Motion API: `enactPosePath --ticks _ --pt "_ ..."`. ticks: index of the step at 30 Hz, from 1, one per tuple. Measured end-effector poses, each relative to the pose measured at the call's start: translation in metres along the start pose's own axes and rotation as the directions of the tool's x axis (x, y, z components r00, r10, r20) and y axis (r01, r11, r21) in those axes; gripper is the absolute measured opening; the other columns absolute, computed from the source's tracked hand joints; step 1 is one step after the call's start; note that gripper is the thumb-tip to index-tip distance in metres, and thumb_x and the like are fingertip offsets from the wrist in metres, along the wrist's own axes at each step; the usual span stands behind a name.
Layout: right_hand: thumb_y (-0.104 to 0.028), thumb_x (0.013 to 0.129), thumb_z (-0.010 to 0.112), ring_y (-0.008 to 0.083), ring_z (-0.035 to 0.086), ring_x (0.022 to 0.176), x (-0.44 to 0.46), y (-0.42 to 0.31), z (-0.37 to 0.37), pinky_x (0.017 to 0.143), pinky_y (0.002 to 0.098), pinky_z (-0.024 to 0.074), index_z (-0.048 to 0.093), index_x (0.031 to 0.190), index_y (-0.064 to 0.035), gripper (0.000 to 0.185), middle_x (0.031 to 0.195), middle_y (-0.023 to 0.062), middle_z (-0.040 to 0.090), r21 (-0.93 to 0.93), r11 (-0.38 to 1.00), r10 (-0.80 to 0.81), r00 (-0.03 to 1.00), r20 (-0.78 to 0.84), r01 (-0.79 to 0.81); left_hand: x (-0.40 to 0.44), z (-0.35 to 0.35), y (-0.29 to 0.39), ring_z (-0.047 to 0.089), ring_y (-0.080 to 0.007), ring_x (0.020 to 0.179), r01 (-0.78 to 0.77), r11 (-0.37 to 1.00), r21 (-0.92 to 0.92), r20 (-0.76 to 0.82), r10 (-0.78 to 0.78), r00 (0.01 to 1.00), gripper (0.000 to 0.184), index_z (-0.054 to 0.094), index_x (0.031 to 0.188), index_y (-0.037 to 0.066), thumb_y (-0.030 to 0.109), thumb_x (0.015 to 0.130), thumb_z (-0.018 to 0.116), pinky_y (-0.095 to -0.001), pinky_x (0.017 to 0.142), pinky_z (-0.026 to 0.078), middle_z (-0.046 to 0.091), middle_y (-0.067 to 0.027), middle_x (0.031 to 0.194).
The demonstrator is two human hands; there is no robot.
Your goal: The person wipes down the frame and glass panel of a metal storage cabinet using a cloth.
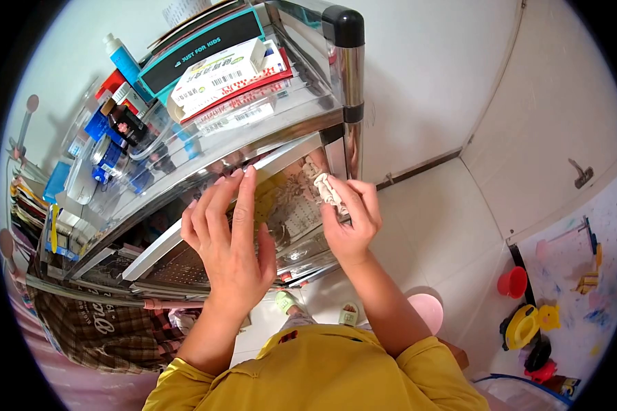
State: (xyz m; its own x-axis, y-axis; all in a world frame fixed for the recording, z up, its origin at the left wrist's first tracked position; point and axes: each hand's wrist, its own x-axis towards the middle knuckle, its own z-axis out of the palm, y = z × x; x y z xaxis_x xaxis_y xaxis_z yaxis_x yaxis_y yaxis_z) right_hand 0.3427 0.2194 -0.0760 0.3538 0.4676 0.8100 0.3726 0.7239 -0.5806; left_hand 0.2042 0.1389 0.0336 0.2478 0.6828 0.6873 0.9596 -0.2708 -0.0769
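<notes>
My left hand (226, 233) lies with its fingers spread against the white-edged door (274, 159) of a shiny metal and glass cabinet. Nothing shows in its grasp. My right hand (353, 220) pinches a crumpled off-white cloth (327, 190) between thumb and fingers, close to the door's right end. Behind the cloth, the glass panel (288, 205) reflects it and part of my hands. The fingertips of my left hand reach the door's upper edge.
Above the door, the cabinet top (253, 140) holds boxes (219, 75), a dark bottle (125, 123) and jars. Checked clothing (110, 335) hangs at lower left. On the floor at right are a pink basin (426, 312), a red bucket (512, 281) and yellow toys (522, 327).
</notes>
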Motion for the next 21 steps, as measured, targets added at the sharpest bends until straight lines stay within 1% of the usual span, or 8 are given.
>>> enactPosePath --ticks 3,7,10,12,14,16,20,21 --pt "0.008 0.065 0.067 0.0245 0.06 0.076 -0.009 -0.005 0.005 0.064 0.0314 0.0507 0.072 0.105 -0.004 0.042 0.092 0.0107 0.058 -0.015 1.0 0.014 1.0 -0.003 -0.014 0.0 0.0 -0.001 0.043 -0.0318 0.126 0.002 1.0 0.011 -0.001 -0.002 1.0 0.078 0.045 0.144 0.005 0.0 0.068 0.064 -0.0455 0.107 0.024 0.048 -0.0132 0.136" --pt "0.006 0.067 0.07 0.0259 0.062 0.077 -0.028 -0.012 0.006 0.068 0.0333 0.0515 0.072 0.105 -0.0052 0.04 0.094 0.0091 0.06 0.003 1.0 0.002 0.993 0.116 -0.002 0.003 0.002 -0.001 0.043 -0.0323 0.125 0.0 1.0 0.001 -0.011 0.0 1.0 0.077 0.046 0.143 0.005 0.0 0.068 0.064 -0.0459 0.107 0.024 0.048 -0.0134 0.134" --pt "0.006 0.065 0.071 0.026 0.062 0.079 -0.025 -0.013 0.001 0.068 0.0331 0.0516 0.072 0.105 -0.0047 0.041 0.095 0.0094 0.061 0.033 0.999 -0.032 0.997 0.077 0.03 0.003 0.002 -0.001 0.043 -0.0324 0.125 -0.002 1.0 0.001 -0.016 0.002 1.0 0.077 0.046 0.142 0.005 0.0 0.068 0.064 -0.0464 0.107 0.025 0.048 -0.0135 0.134" --pt "0.007 0.066 0.069 0.0261 0.063 0.081 -0.016 -0.018 -0.004 0.069 0.0331 0.0525 0.072 0.105 -0.0037 0.041 0.096 0.0106 0.062 0.031 0.997 0.065 0.998 0.026 -0.066 0.002 0.002 -0.001 0.043 -0.0323 0.125 0.002 1.0 0.003 -0.015 -0.002 1.0 0.076 0.046 0.142 0.005 0.0 0.068 0.063 -0.0465 0.106 0.025 0.048 -0.0134 0.133" --pt "0.008 0.067 0.068 0.0267 0.063 0.08 -0.006 -0.016 -0.004 0.069 0.0332 0.0528 0.071 0.106 -0.0029 0.041 0.097 0.0112 0.062 -0.035 0.995 0.089 0.996 0.002 -0.089 0.002 0.002 -0.001 0.043 -0.0322 0.125 0.006 1.0 0.003 -0.016 -0.006 1.0 0.076 0.046 0.142 0.005 0.0 0.068 0.063 -0.0466 0.106 0.025 0.049 -0.0133 0.133" --pt "0.008 0.068 0.067 0.0273 0.063 0.081 -0.003 -0.014 0.001 0.069 0.0335 0.0525 0.07 0.107 -0.0029 0.041 0.096 0.0112 0.062 0.002 0.995 0.103 0.995 0.004 -0.103 0.003 0.001 -0.001 0.043 -0.0319 0.125 0.009 1.0 0.001 -0.007 -0.009 1.0 0.076 0.047 0.142 0.005 -0.001 0.067 0.063 -0.0463 0.106 0.025 0.049 -0.0132 0.133" --pt "0.008 0.068 0.067 0.0274 0.062 0.083 -0.012 -0.015 0.008 0.07 0.0352 0.0515 0.071 0.107 -0.004 0.041 0.096 0.011 0.061 -0.054 0.994 0.09 0.996 -0.017 -0.091 0.002 0.001 -0.003 0.043 -0.0316 0.124 0.003 1.0 0.008 0.001 -0.003 1.0 0.076 0.047 0.141 0.005 0.0 0.067 0.063 -0.046 0.105 0.025 0.049 -0.0132 0.132" --pt "0.009 0.068 0.067 0.0259 0.062 0.081 -0.016 -0.017 0.009 0.07 0.0333 0.0517 0.071 0.106 -0.0027 0.04 0.097 0.011 0.061 -0.05 0.994 0.098 0.995 0.011 -0.098 0.002 0.001 -0.003 0.044 -0.0316 0.124 0.002 1.0 0.012 -0.002 -0.002 1.0 0.076 0.047 0.141 0.005 0.0 0.067 0.063 -0.046 0.105 0.025 0.049 -0.0132 0.132"
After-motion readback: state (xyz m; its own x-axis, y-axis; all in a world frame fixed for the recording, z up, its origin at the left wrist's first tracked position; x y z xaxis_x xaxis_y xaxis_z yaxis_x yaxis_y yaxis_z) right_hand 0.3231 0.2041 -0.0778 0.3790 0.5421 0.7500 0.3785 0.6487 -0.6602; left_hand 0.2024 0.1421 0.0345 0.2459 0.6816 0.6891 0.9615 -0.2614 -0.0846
